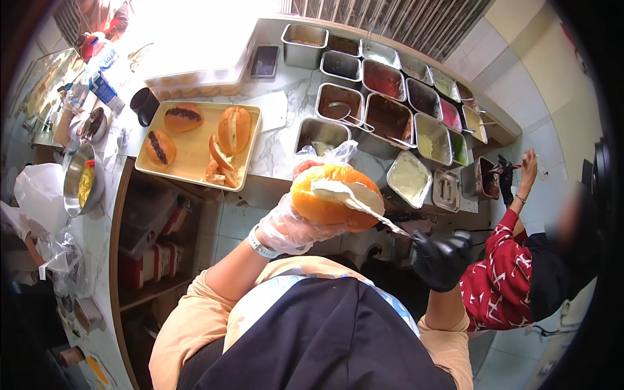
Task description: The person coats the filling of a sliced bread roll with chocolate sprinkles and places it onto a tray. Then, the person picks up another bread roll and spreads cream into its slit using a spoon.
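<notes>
My left hand [289, 224], in a clear plastic glove, is wrapped round a split golden bun [309, 207] and holds it up in front of me. White cream lies along the cut of the bun. In a black glove, my right hand [442, 257] grips a thin spreader [396, 227] coated in the same cream, its far end against the bun's opening. Just beyond the bun stands a metal tub of white cream [409, 179]. On the counter to the left, a yellow tray [188, 146] carries several filled buns, some with a dark filling.
Several metal tubs of coloured fillings, among them a brown one [389, 120], line the counter at right. A co-worker in a red patterned sleeve [500, 273] reaches toward a tub at far right. A steel bowl [81, 179] with yellow food, a black cup [144, 106] and a phone [264, 62] are leftward.
</notes>
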A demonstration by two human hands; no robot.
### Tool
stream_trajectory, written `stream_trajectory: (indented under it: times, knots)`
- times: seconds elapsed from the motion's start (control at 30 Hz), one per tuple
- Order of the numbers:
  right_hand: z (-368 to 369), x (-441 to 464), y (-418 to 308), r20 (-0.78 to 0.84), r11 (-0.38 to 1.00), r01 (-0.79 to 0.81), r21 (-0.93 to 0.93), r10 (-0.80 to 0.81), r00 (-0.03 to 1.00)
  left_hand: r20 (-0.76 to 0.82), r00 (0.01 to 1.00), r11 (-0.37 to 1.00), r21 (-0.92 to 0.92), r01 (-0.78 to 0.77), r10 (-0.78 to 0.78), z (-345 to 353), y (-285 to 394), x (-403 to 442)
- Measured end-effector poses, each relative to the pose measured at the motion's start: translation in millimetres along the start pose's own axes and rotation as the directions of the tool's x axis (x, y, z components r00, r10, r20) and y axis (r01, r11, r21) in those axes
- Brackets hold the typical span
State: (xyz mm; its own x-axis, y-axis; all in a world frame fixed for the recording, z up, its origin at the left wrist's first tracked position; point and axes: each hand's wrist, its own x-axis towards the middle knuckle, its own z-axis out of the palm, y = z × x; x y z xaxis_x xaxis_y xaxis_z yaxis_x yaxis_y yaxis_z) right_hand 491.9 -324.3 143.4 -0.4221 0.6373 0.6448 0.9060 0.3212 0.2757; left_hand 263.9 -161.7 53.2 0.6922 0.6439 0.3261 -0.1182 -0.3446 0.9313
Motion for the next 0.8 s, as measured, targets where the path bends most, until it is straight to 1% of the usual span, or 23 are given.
stream_trajectory:
  times: [0.03,0.1,0.13,0.2,0.23,0.3,0.37,0.43,0.5,0.53,0.57,0.6,0.63,0.73,0.8]
  knots:
    - [-1,0,0,-0.015,1.0,-0.003,-0.011,0.003,1.0,0.041,0.999,1.0,0.0,0.011,-0.011,0,-4,0]
    - [-3,4,0,-0.047,0.999,-0.007,-0.033,0.005,0.999,0.06,0.998,0.998,0.064,-0.03,0.026,-5,-7,1]
    - [-3,5,-1,-0.038,0.999,0.013,-0.045,-0.014,0.999,0.042,0.996,0.989,0.126,-0.078,0.074,-8,-7,1]
    - [-4,6,-2,-0.017,0.996,0.049,-0.069,-0.051,0.999,0.013,0.997,0.995,0.059,-0.074,0.074,-8,-8,-4]
    - [-4,6,-2,-0.023,0.996,0.057,-0.073,-0.059,0.998,0.006,1.0,0.997,-0.071,-0.026,0.027,-8,-8,-6]
    - [-3,7,0,-0.037,0.994,0.075,-0.083,-0.079,0.996,-0.012,1.0,0.991,-0.136,-0.021,0.02,-9,-5,-5]
    - [-9,11,-1,-0.036,0.998,0.051,-0.037,-0.053,0.998,-0.036,0.995,0.996,-0.006,-0.091,0.091,-11,3,-4]
    - [-9,12,-3,-0.025,0.999,0.042,-0.02,-0.043,0.999,-0.077,0.996,0.987,-0.148,-0.06,0.049,-10,9,-3]
    - [-2,13,-5,0.0,0.998,0.052,-0.026,-0.052,0.999,-0.072,0.993,0.996,-0.005,-0.093,0.092,-11,7,-5]
    - [-2,14,-5,-0.035,0.999,0.044,-0.021,-0.044,0.998,-0.038,0.988,0.969,0.203,-0.138,0.149,-14,4,-4]
    - [-2,16,-5,-0.072,0.999,0.037,-0.017,-0.038,0.997,0.009,0.98,0.897,0.401,-0.186,0.199,-17,1,-3]
    - [-4,18,-5,-0.109,0.999,0.029,-0.014,-0.031,0.994,-0.008,0.983,0.901,0.403,-0.163,0.182,-18,0,-4]
    - [-7,20,-4,-0.037,0.999,0.037,0.035,-0.035,0.999,-0.026,0.986,0.904,0.404,-0.14,0.165,-19,2,-5]
    - [-2,26,-4,-0.044,0.999,0.049,0.021,-0.048,0.998,-0.068,0.987,0.955,0.27,-0.12,0.144,-22,5,-7]
    - [-6,29,-3,-0.079,1.0,0.031,0.0,-0.031,0.996,-0.114,0.982,0.975,0.183,-0.128,0.151,-23,20,-4]
